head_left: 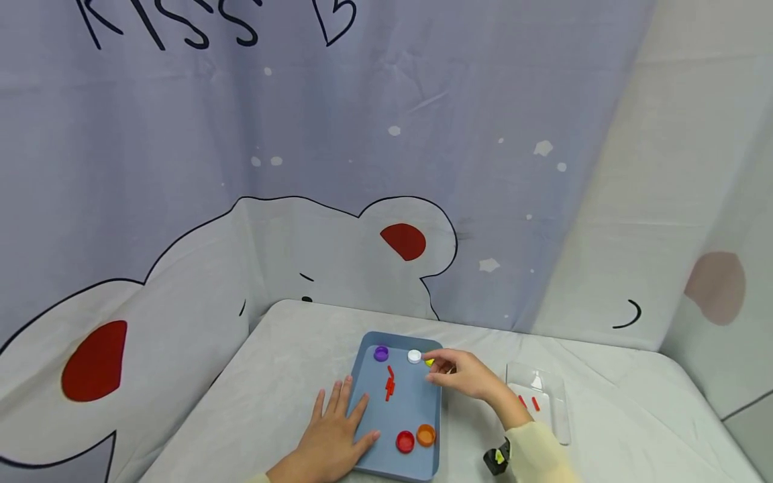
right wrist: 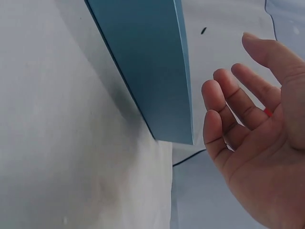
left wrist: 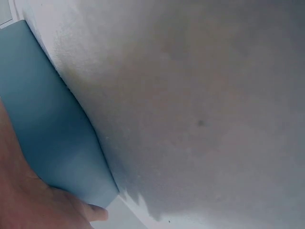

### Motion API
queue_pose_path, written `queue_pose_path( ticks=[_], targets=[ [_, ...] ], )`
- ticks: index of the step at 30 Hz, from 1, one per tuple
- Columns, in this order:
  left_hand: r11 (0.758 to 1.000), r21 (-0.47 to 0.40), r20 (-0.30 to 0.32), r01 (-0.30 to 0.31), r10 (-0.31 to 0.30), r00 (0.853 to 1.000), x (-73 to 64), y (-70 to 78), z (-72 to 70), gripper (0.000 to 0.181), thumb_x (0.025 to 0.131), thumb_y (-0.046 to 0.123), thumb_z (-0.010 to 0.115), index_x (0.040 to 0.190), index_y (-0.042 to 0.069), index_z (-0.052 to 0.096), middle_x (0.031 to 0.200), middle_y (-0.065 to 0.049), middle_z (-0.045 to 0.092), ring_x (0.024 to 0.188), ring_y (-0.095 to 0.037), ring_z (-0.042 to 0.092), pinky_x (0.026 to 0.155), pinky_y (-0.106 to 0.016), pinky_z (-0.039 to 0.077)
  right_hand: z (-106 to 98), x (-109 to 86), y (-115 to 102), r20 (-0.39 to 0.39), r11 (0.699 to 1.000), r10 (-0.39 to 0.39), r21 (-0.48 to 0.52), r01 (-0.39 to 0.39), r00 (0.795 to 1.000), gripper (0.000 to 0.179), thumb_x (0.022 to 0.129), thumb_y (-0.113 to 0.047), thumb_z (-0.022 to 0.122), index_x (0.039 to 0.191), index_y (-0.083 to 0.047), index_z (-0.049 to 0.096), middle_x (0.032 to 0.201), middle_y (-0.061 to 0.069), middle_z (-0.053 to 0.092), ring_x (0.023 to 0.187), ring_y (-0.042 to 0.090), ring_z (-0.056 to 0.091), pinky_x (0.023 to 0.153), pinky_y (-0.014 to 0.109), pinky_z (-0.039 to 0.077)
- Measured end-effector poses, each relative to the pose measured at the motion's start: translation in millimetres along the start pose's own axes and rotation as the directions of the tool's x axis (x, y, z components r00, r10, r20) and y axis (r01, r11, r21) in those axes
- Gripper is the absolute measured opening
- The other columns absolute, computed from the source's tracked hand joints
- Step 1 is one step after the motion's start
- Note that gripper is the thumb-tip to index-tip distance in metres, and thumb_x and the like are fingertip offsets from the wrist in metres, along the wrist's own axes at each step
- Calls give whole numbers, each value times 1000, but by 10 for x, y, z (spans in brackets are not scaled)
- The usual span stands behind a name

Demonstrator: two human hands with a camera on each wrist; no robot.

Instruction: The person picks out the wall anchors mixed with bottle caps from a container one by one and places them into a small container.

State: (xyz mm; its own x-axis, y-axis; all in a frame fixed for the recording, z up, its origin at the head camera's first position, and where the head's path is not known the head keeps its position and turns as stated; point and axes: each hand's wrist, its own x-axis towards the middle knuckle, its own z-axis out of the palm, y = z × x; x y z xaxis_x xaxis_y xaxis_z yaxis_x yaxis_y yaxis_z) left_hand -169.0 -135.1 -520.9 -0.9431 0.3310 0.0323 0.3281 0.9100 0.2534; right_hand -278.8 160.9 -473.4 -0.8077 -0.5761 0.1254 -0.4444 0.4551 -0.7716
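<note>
A blue tray (head_left: 417, 402) lies on the white cloth. My left hand (head_left: 332, 429) rests over its left edge with the fingers spread. Above the far right part of the tray is my right hand (head_left: 465, 376), its fingers loosely bent and nothing showing between thumb and fingers in the right wrist view. Partly hidden by those fingers is a small yellow round cup (head_left: 429, 362), and a white one (head_left: 414, 356) sits just left of the fingertips. A purple cup (head_left: 381, 353) stands at the back left. Several short red sticks (head_left: 390, 385) lie mid-tray.
Near the tray's front right are a red cup (head_left: 405, 441) and an orange cup (head_left: 425, 435). To the right, a clear plastic box (head_left: 561, 416) holds red sticks (head_left: 535, 404). A black device (head_left: 496, 460) is at the right wrist. A printed curtain (head_left: 483, 134) hangs behind.
</note>
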Motion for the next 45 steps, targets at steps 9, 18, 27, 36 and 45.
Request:
queue_pose_path(
  ticks=[9, 18, 27, 36, 45],
  targets=[
    [1000, 5, -19, 10, -10, 1000, 31, -28, 28, 77, 99, 67, 41, 149, 9, 51, 164, -25, 22, 151, -47, 18, 116, -69, 8, 104, 162, -12, 30, 999, -27, -34, 28, 999, 38, 91, -26, 77, 126, -13, 69, 95, -3, 67, 85, 12, 60, 75, 25, 50],
    [1000, 21, -34, 16, -15, 999, 48, -63, 74, 77, 99, 67, 40, 149, 10, 51, 164, -24, 23, 151, -47, 18, 116, -69, 9, 196, 329, -30, 92, 996, -25, -81, 33, 995, 44, 92, -28, 76, 130, -7, 67, 97, -4, 67, 85, 12, 59, 73, 26, 50],
    [1000, 2, 18, 12, -12, 1000, 6, -32, -11, 79, 100, 68, 37, 151, 9, 49, 165, -25, 20, 152, -47, 16, 116, -70, 9, 275, 471, -24, 177, 992, -27, -115, 48, 984, 45, 93, -23, 75, 133, -6, 65, 99, -3, 68, 87, 10, 62, 76, 27, 53],
    [1000, 15, 23, 5, -5, 1000, 6, -35, 13, 80, 99, 70, 36, 151, 10, 48, 165, -24, 20, 152, -47, 16, 116, -71, 9, 350, 609, 15, 207, 984, 20, -178, 17, 978, 45, 91, -21, 78, 132, -9, 66, 94, -6, 66, 87, 13, 64, 79, 31, 54],
    [1000, 5, 9, -3, 3, 1000, -3, -16, -7, 78, 100, 68, 37, 151, 10, 48, 165, -24, 20, 152, -47, 17, 116, -70, 10, 406, 690, 0, 217, 966, 59, -258, -1, 974, 42, 90, -21, 79, 129, -13, 69, 87, -6, 67, 75, 9, 58, 69, 27, 50]
  ],
)
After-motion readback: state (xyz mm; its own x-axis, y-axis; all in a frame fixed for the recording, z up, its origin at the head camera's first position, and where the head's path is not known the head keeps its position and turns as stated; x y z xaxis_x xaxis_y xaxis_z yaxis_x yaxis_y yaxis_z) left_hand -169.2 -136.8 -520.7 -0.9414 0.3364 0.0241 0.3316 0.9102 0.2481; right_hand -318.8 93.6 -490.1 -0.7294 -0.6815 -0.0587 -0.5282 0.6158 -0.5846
